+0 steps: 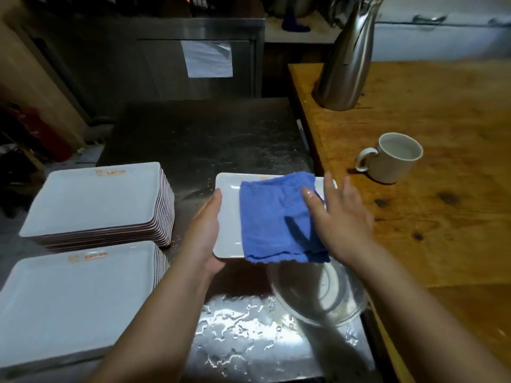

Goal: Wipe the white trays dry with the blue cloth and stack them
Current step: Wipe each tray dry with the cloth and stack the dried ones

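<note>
The wiping step is in hand. One white tray (229, 217) is held over the wet steel counter (199, 139), just above a clear glass bowl (318, 294). The left hand (206, 230) grips the tray's left edge, thumb on top and fingers curled underneath. The blue cloth (276, 219), folded, lies across the tray's middle and right side, its near edge hanging over the rim. The right hand (340, 219) rests on the cloth's right part with fingers spread and fairly straight, pressing rather than clutching; the two hands are apart, one at each side of the tray.

Much of the tray's left part is bare, so the next move probably calls for sweeping the cloth leftward across it while the left hand steadies the tray, then setting it on one of the stacks.

Two stacks of white trays sit at the left: a far stack (96, 200) and a near stack (74, 299), both tall. Pooled water (243, 327) glistens on the counter near the person, so a dried tray set down there would get wet again. On the wooden counter (442, 189) at the right stand a white mug (392, 158) and a steel jug (345, 64), well clear of the work.
</note>
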